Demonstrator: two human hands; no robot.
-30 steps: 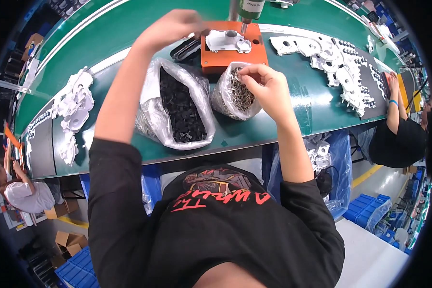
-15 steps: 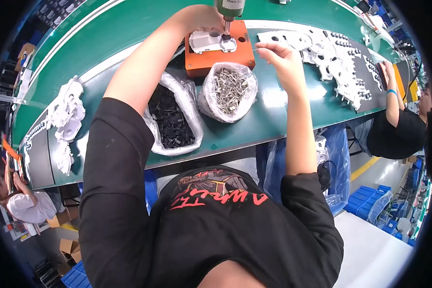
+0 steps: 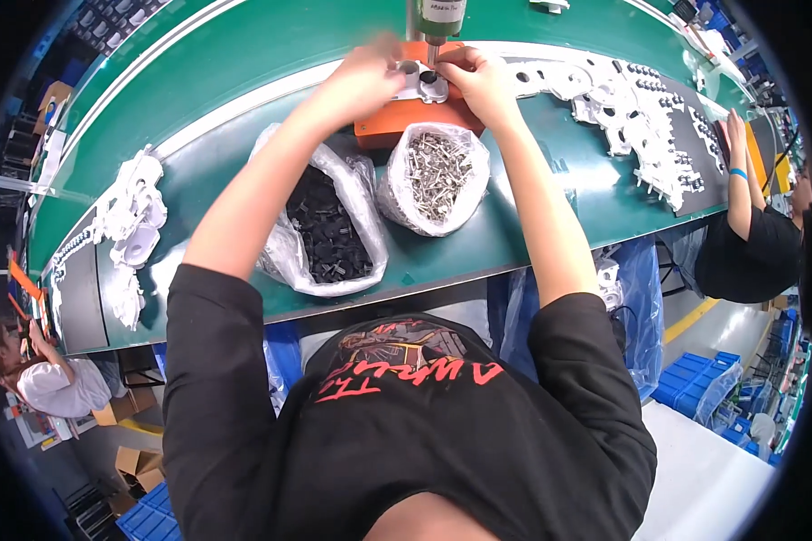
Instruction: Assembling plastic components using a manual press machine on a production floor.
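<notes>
A white plastic part (image 3: 412,92) lies on an orange block (image 3: 424,123), with a small black piece (image 3: 429,78) on it. Above it hangs a green cylindrical tool (image 3: 439,11), its metal shaft pointing down. My right hand (image 3: 483,87) reaches in from the right, thumb and finger pinched beside the shaft and the black piece; what lies between the fingertips is hidden. Over the block's left side, my left hand (image 3: 367,79) is smeared by motion, so its fingers cannot be read. Nearer me stands a clear bag of small metal pins or screws (image 3: 438,174).
An open bag of small black pieces (image 3: 327,233) sits left of the metal pieces. White plastic parts (image 3: 604,108) cover the right of the green bench; more white parts (image 3: 133,216) lie left. Two other people work at either side (image 3: 751,234). Blue bins (image 3: 695,383) stand lower right.
My right hand has moved left and up, from beside the block to the tool's shaft. My left hand has come back toward me from behind the white part. The view has shifted slightly.
</notes>
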